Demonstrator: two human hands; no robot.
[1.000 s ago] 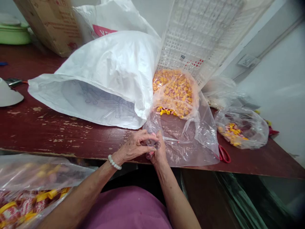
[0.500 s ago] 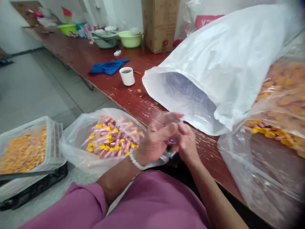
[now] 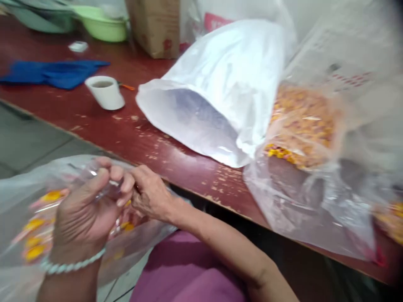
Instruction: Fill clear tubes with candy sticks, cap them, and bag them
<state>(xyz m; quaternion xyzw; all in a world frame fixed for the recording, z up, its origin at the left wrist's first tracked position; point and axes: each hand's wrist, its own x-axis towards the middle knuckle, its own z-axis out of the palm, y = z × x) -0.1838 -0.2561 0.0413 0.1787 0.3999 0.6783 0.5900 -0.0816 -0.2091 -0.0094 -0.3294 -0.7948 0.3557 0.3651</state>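
My left hand [image 3: 90, 203], with a pale bead bracelet at the wrist, is closed round a clear plastic piece [image 3: 90, 171] that looks like a small tube. Motion blur hides its exact shape. Against the left fingertips, my right hand [image 3: 151, 193] has its fingers bent and pressed together; whatever they grip is hidden. Both hands are over a large clear plastic bag [image 3: 19, 188]. Inside it lie several pink-striped tubes with yellow caps [image 3: 34, 251], partly covered by my left hand.
On the worn red table [image 3: 176, 161] lies an open white sack [image 3: 233, 63]. Right of it is a clear bag of yellow-capped pieces [image 3: 305, 126]. A white cup [image 3: 107, 94] of dark liquid, a blue cloth [image 3: 59, 73], a green basin [image 3: 103, 25] and a cardboard box [image 3: 157, 29] stand farther back.
The view has swung right and closer. Both hands have moved from the table edge to over the bag of tubes, still together. The crate on the left has left the view.
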